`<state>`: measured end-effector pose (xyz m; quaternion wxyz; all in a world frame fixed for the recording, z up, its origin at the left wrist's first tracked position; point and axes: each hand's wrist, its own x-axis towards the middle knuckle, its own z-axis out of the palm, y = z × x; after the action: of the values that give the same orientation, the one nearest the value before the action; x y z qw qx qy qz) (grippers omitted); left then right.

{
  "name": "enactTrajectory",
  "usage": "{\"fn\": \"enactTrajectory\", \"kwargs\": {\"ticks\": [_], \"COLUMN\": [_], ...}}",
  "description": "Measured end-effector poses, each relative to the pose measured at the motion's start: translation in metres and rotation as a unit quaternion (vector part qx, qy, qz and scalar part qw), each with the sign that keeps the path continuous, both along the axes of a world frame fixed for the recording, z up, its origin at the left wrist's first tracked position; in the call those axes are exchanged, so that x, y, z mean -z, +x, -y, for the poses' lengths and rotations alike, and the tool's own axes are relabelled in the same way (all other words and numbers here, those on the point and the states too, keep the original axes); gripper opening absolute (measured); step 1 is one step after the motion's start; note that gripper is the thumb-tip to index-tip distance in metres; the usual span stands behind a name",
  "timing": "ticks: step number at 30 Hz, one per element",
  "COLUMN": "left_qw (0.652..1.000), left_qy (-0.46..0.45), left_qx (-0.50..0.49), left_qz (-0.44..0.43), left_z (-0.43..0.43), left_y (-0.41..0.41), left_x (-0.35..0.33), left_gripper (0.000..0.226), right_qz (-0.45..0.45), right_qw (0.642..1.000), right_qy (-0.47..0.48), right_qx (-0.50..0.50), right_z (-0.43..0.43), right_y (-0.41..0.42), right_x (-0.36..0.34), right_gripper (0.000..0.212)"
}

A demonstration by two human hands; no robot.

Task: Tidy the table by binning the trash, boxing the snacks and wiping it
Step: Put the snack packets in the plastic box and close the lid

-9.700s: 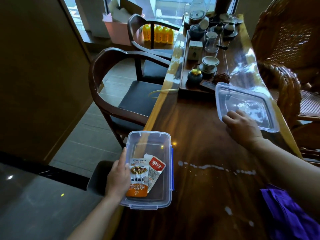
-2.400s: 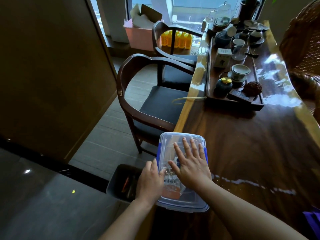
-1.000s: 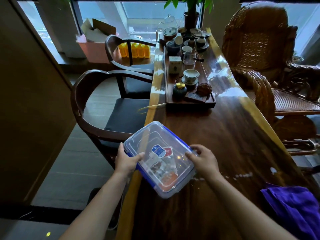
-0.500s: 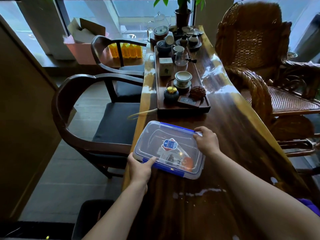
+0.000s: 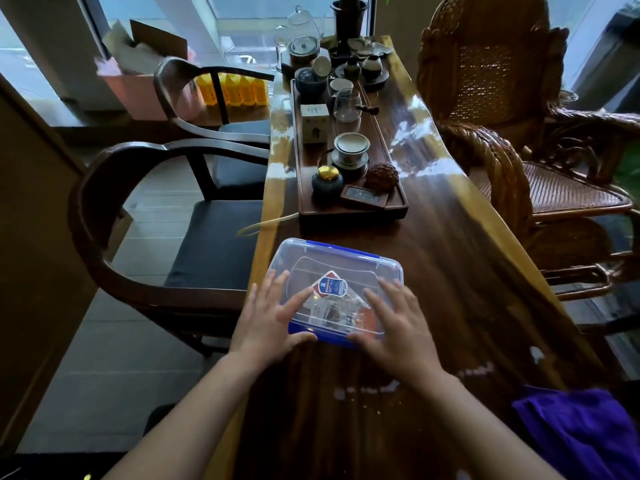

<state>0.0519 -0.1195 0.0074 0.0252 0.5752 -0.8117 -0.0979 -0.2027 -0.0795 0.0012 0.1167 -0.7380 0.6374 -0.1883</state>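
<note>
The clear plastic snack box sits flat near the left edge of the dark wooden surface, its blue-clipped lid on and snack packets showing through it. A purple cloth lies crumpled at the near right, with white spill marks streaked between it and the box.

My left hand and right hand are bare, with no gloves, rings or watch on them. Both my forearms are bare too, no sleeve reaching the wrists. My fingers are slim, nails short and unpainted
</note>
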Motion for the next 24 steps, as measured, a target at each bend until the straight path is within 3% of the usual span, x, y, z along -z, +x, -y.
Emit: {"fn": "enactTrajectory", "kwargs": {"ticks": [4, 9, 24], "left_qw": [1.000, 1.000, 0.998], "left_qy": [0.007, -0.007, -0.001], "left_qx": [0.018, 0.000, -0.048], "left_qz": [0.021, 0.028, 0.044], "left_z": [0.001, 0.003, 0.065], "left_y": [-0.006, -0.024, -0.076], "left_x": [0.007, 0.011, 0.013], "left_gripper": [0.084, 0.083, 0.078], "right_qz": [-0.078, -0.085, -0.116], "right_qw": [0.993, 0.991, 0.988], "right_qy": [0.010, 0.007, 0.031], "right_qx": [-0.088, -0.099, -0.097], "right_z": [-0.008, 0.009, 0.093], "right_y": [0.003, -0.014, -0.049], "right_x": [0.004, 0.005, 0.016], "right_gripper": [0.070, 0.059, 0.062]}}
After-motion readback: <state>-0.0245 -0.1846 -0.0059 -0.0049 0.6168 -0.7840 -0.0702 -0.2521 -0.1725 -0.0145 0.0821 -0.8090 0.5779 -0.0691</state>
